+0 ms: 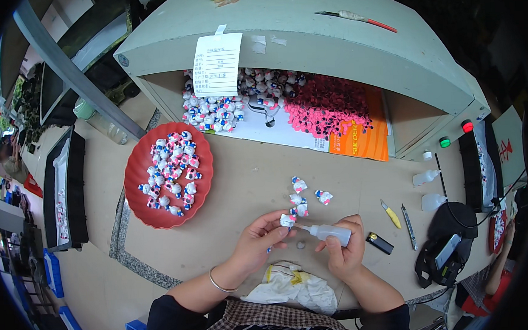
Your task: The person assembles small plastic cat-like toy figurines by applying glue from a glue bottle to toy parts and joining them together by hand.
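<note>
Far left of the grip sits a red plate (138, 171) heaped with figurines. The left hand (257, 240) pinches a small white figurine (287, 220); the right hand (344, 250) is clamped around a squeeze bottle (331, 233), nozzle touching it. Loose figurines (304, 196) lie just above, a black lighter (379, 243) right. Figurine's underside is hidden.

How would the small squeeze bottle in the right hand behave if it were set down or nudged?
The squeeze bottle looks like thin translucent plastic, so it is probably light and gives under the fingers of the right hand. Its round body and tapered nozzle suggest it could roll if laid flat on the table and tip easily if stood upright.
</note>
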A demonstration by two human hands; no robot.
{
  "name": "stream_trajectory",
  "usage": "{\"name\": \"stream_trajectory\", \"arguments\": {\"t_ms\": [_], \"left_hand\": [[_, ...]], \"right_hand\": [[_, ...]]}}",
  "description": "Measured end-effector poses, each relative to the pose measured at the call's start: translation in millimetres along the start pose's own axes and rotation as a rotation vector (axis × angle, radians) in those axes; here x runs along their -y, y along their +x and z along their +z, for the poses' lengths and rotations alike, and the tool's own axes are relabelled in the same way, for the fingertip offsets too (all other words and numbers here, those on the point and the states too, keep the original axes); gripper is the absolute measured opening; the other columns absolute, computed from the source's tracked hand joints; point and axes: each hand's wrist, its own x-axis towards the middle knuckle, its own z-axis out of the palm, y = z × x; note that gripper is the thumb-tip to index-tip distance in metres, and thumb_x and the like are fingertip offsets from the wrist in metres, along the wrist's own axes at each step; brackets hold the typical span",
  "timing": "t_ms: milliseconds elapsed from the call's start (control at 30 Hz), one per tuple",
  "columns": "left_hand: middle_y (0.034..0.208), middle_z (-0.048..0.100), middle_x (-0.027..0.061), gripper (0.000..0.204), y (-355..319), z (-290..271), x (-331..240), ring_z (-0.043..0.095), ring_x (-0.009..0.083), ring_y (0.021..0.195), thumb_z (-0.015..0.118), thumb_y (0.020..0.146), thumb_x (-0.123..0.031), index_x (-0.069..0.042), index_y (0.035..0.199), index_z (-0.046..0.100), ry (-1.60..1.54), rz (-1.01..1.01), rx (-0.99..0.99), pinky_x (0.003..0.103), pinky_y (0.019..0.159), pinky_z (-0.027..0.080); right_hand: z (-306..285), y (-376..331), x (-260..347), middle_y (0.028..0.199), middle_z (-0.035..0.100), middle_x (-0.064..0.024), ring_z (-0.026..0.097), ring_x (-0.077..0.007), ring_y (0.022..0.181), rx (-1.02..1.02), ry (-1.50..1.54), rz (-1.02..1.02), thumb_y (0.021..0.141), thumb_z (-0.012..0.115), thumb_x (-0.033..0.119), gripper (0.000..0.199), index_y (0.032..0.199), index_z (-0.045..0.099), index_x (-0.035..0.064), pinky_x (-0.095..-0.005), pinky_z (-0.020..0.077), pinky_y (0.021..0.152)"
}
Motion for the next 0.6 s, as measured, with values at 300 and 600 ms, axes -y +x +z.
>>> {"name": "stream_trajectory", "arguments": {"t_ms": [300, 600], "left_hand": [[0.102, 0.057, 0.0029, 0.036, -0.3, 1.2, 0.6, 0.056, 0.0121, 0.092, 0.054, 0.083, -0.008, -0.011, 0.118, 0.047, 0.095, 0.024, -0.007, 0.022, 0.068, 0.047], [0.103, 0.057, 0.0036, 0.035, -0.7, 1.5, 0.1, 0.056, 0.0119, 0.091, 0.054, 0.083, -0.005, -0.009, 0.117, 0.049, 0.148, 0.083, -0.06, 0.023, 0.067, 0.048]], "right_hand": [[1.0, -0.2, 2.3, 0.081, 0.047, -0.0114, 0.049, -0.0163, 0.069, 0.002, -0.103, -0.029, 0.078, 0.056, 0.006, 0.02, 0.093, 0.044, -0.0007, -0.0236, 0.0424, 0.05], [-2.7, -2.7, 1.1, 0.081, 0.05, -0.0098, 0.048, -0.0162, 0.071, -0.05, -0.129, -0.033, 0.078, 0.056, 0.006, 0.02, 0.093, 0.044, -0.0008, -0.0235, 0.0421, 0.049]]}}
